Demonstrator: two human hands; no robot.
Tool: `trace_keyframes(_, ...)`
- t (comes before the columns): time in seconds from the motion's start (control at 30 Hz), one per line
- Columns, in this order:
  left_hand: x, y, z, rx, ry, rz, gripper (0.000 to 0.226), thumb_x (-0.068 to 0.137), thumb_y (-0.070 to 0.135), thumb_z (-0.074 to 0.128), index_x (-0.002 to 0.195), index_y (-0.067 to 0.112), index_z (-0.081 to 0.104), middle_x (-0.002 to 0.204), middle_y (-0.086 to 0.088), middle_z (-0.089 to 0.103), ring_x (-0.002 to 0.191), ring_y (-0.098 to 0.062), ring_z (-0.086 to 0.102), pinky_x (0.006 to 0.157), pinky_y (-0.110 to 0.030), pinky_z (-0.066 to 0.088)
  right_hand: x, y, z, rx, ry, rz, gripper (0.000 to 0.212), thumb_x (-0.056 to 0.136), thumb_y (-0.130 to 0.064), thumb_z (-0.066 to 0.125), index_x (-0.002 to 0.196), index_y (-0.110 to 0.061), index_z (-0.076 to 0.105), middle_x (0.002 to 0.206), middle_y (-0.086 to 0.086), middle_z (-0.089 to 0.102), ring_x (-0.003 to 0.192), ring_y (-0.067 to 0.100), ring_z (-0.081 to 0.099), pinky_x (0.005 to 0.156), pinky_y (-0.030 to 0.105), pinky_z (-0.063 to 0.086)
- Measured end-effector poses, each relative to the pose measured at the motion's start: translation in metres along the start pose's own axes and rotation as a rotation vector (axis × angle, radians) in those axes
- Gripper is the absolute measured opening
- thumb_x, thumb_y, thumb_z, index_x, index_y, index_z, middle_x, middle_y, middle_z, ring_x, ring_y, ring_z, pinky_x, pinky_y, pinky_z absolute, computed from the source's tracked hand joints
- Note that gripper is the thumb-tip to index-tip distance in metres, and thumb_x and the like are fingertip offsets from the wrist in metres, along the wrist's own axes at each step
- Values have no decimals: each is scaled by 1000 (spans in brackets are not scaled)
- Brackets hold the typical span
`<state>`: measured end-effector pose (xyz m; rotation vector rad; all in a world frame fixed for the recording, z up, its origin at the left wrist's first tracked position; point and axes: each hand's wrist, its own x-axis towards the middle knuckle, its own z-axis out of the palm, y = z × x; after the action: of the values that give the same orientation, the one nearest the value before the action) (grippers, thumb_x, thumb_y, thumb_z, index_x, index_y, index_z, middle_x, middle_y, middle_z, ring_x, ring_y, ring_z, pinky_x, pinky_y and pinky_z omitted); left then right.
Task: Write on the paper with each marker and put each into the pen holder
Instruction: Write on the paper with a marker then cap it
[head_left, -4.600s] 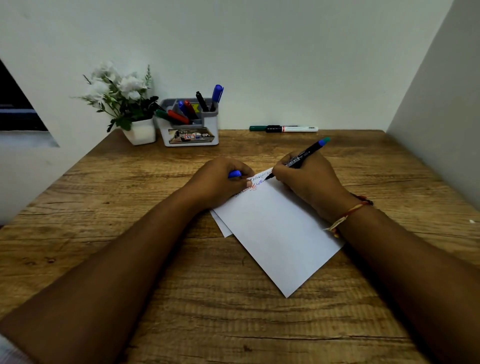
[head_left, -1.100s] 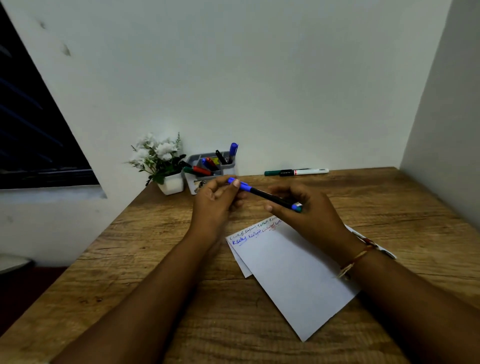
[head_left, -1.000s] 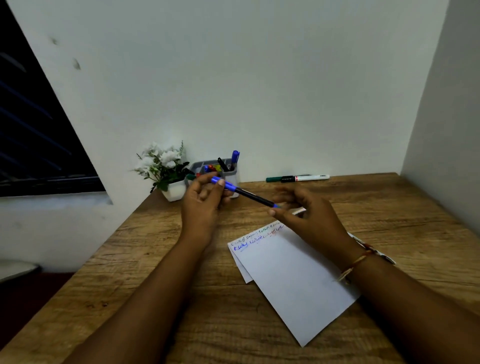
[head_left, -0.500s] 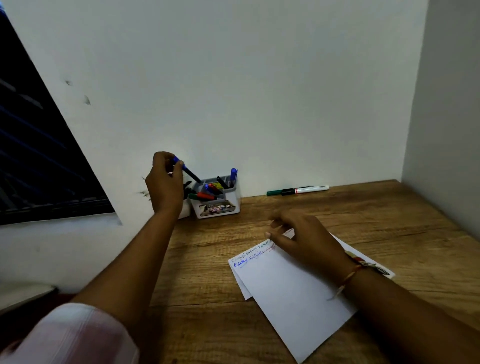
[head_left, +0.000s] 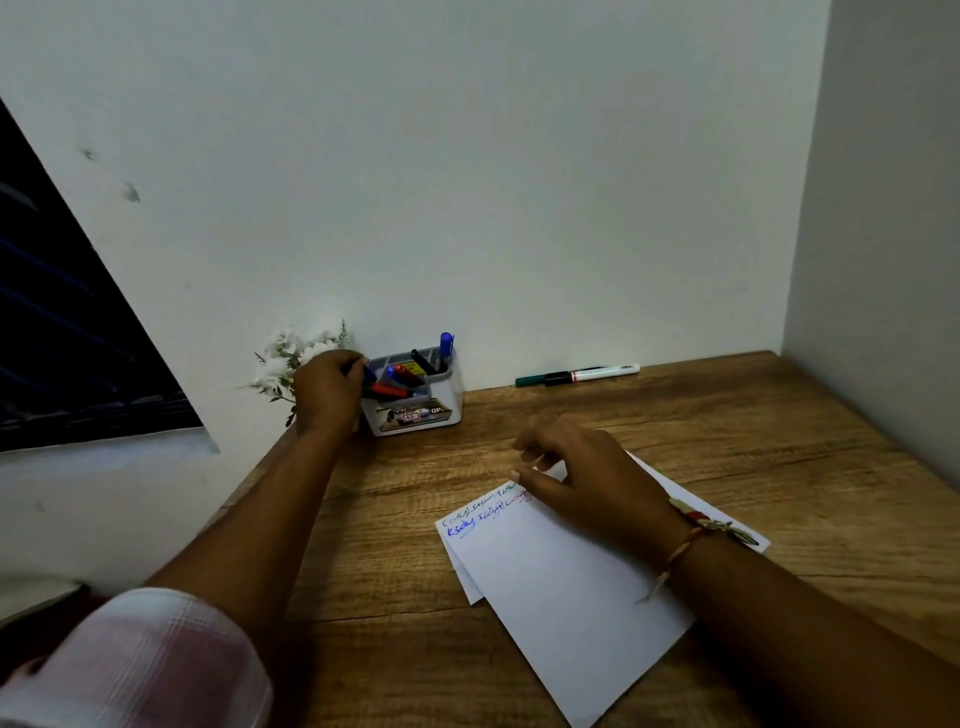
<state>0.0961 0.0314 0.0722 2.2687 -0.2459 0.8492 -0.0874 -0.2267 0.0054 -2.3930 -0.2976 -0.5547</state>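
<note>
Nearest, the paper lies under the right hand, whose fingers hang loosely curled and hold nothing. Farther off, the left hand pinches a blue-capped marker right at the left rim of the pen holder. Beyond the right hand, by the wall, lie a green marker and a white marker end to end. They look light, stiff and smooth-barrelled to me, best pinched mid-barrel.
</note>
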Motion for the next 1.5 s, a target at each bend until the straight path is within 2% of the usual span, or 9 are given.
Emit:
trace_keyframes(0.13,-13,12,-9,1,43,33,23,96,12,58,112,3,71,114,-15,70,107,-29,63,85,-23,40,0,-1,0,-6,-11,7,30,94,-42,68,119,-25,69,110,-11,72,88,-4,59,72,0,34)
trace_keyframes(0.23,-46,39,-8,-143,51,-16,23,95,18,60,113,9,72,108,-7,71,96,-17,65,77,-16,45,0,-3,-3,-14,-12,17,30,94,-42,69,119,-25,69,110,-10,72,89,-4,59,71,0,33)
trace_keyframes(0.37,-109,67,9,-289,-139,-55,13,90,23,67,102,21,74,101,6,71,90,-2,63,76,-16,48,-4,-7,-2,-40,-10,26,29,94,-39,70,118,-23,70,110,-8,73,91,-2,61,72,1,35)
trace_keyframes(0.5,-135,57,21,-132,-324,117,24,89,25,69,111,15,70,116,0,63,108,-13,57,92,-32,49,-6,-12,-7,-90,18,77,33,94,-36,70,123,-19,70,116,-2,73,103,12,66,82,22,45)
trace_keyframes(0.63,-128,52,25,-71,-430,199,28,91,31,66,116,17,68,118,1,60,108,-14,55,86,-25,43,5,-8,-24,-188,168,190,43,93,-40,69,126,-13,69,123,7,72,114,25,66,85,26,42)
trace_keyframes(0.73,-123,53,29,-75,-441,214,29,93,36,63,115,18,67,115,2,59,106,-12,53,83,-24,40,23,9,-36,-368,28,285,51,94,-47,64,131,-12,64,130,12,68,120,32,63,89,35,48)
trace_keyframes(0.9,-120,50,34,-107,-441,176,29,97,35,55,116,16,68,114,0,60,104,-14,54,86,-29,44,59,53,-51,-544,-129,348,41,99,-37,58,126,-6,60,133,15,62,123,34,56,95,35,41)
trace_keyframes(1.2,-119,48,38,-164,-444,153,31,99,37,52,114,16,68,111,0,61,102,-15,54,88,-36,48,91,98,-43,-590,-182,418,46,102,-42,51,137,-12,51,137,16,58,128,37,51,102,44,42)
trace_keyframes(1.5,-120,47,38,-187,-442,144,30,98,39,51,112,19,68,108,4,61,101,-13,55,84,-33,47,88,111,-42,-747,-101,371,39,98,-44,56,130,-21,61,131,12,53,123,34,46,99,43,43)
